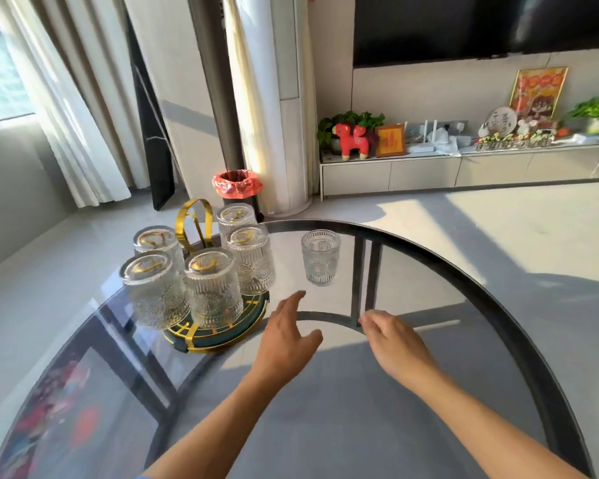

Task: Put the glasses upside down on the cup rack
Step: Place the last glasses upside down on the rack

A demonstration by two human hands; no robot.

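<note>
desk [498, 305]: round glass top with a dark rim, dark frame bars visible through it; floor shows below.
cup rack [218, 331]: left-centre of the desk, round dark-green base with gold trim, gold loop handle [193, 216] standing up in the middle.
racked glasses: five ribbed clear ones, all upside down on the rack. Front left [154, 292], front centre [213, 288], right [251, 261], back right [236, 217], back left [158, 242]. Front pair nearly touching each other.
loose glass [320, 257]: upright, mouth up, alone on the desk just right of the rack, not touching it. Same ribbed pattern.
left hand [286, 335]: above the desk between rack and loose glass, nearer the camera than both. Fingers [291, 304] straight and pressed together, pointing toward the loose glass, thumb out to the side. Empty, touching nothing.
right hand [396, 344]: right of the left hand, near it, below and to the right of the loose glass. Fingers [369, 319] loosely curled, tips apart, slightly blurred. Empty, no contact with the glass.
bin [237, 186]: on the floor behind the desk, red bag liner.
</note>
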